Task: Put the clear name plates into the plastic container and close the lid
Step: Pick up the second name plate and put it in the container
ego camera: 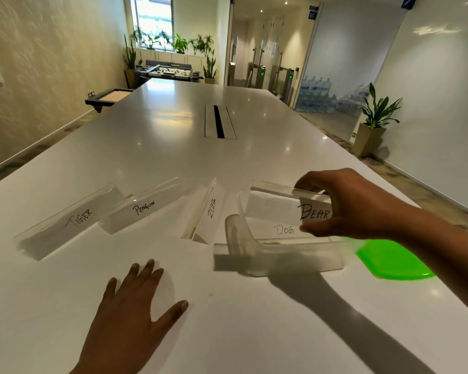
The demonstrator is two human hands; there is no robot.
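My right hand [346, 206] grips a clear name plate marked BEAR [281, 206] and holds it over the open clear plastic container [243, 238]. Inside the container lies a plate marked DOG [284, 230]. Another clear plate [268, 261] lies along the container's near side; I cannot tell if it is inside. On the white table to the left rest the plates TIGER [65, 225], PENGUIN [146, 206] and ZEBRA [206, 211]. My left hand [130, 314] lies flat on the table, fingers spread, holding nothing. The green lid [392, 260] sits right of the container, partly under my right arm.
The long white table [173, 147] has a cable slot [219, 121] in its middle. Its right edge runs close to the lid. A potted plant [373, 122] stands on the floor to the right, and a foosball table [170, 71] stands beyond the far end.
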